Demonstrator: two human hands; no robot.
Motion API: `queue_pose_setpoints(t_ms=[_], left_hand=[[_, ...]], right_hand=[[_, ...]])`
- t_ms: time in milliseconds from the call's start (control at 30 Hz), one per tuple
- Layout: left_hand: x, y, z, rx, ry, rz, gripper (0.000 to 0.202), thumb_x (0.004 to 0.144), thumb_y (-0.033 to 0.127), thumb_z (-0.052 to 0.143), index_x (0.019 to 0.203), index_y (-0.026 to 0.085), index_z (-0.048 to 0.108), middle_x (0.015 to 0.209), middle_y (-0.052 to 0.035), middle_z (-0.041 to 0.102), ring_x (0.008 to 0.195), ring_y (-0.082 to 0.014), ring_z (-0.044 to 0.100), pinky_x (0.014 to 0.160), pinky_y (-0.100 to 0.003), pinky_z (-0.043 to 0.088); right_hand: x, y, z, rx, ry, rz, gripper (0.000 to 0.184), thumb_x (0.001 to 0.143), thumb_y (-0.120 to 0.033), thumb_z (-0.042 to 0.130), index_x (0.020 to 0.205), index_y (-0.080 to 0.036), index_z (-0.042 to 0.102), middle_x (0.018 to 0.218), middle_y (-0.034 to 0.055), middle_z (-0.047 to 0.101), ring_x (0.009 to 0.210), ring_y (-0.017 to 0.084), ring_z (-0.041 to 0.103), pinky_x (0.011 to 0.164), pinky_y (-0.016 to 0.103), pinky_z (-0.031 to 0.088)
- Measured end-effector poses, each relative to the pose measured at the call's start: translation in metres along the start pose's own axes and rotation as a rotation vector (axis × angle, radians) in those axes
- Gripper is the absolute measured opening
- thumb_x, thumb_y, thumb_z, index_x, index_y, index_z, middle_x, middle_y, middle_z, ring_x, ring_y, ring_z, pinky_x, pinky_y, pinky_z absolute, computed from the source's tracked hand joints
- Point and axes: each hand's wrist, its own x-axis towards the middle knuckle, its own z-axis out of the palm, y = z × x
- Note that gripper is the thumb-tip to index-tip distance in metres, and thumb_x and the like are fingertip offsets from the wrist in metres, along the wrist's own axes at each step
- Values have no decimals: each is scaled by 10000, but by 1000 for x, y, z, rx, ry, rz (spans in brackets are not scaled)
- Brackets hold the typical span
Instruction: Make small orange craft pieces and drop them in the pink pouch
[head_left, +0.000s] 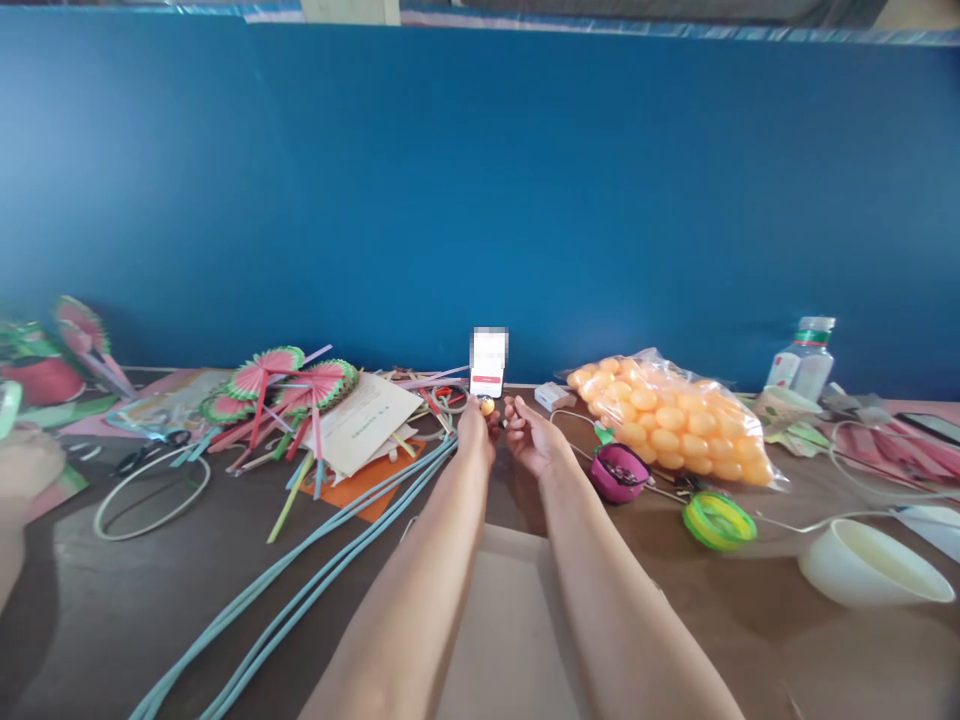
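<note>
Both arms reach forward to the middle of the table. My left hand [475,428] is closed on a small yellow-orange round piece [487,406] that shows at its fingertips. Close beside it, my right hand [531,438] has its fingers curled together in a pinch; what they hold, if anything, is too small to tell. Just beyond the hands a lit phone [487,378] stands upright near the blue panel. A clear bag of orange egg-shaped balls [675,415] and a purple bowl-like container [619,472] with small dark pieces lie right of my right hand.
Left are watermelon-patterned paper fans [319,385], papers [364,420], pale blue tubes [322,572] and another person's blurred hand [30,465]. Right are a green-yellow ring stack [718,521], a white bowl [832,565] and bottles [802,360]. A blue panel [480,190] rises behind.
</note>
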Motion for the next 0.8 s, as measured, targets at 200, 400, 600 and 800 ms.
queue_pose_setpoints(t_ms=[200,400,600,800], left_hand=[[-2,0,1,43,-25,-13,327,961,401,465,789,142,564,574,7,497,407,-59,417,396,-154,309],[-4,0,2,48,-39,-11,323,935,413,520,783,136,585,568,1,497,405,-63,420,388,-153,312],[-3,-3,2,101,-82,28,343,949,417,484,803,132,604,578,-4,515,418,-71,435,412,-172,346],[-9,-1,4,108,-119,11,349,958,405,482,807,117,611,582,-15,529,424,-82,468,420,-187,364]], right_hand=[[2,-1,-2,11,-9,-14,73,868,-110,640,829,-164,612,646,-41,619,431,10,504,393,74,414],[5,0,-2,-39,49,-73,102,846,-106,664,799,-166,596,682,-34,632,451,19,524,384,77,423],[7,1,0,-68,57,-129,136,842,-128,693,768,-164,584,600,-47,581,442,17,501,395,69,436],[8,1,1,-95,82,-145,71,863,-191,689,833,-163,631,548,-61,536,422,29,489,390,87,439]])
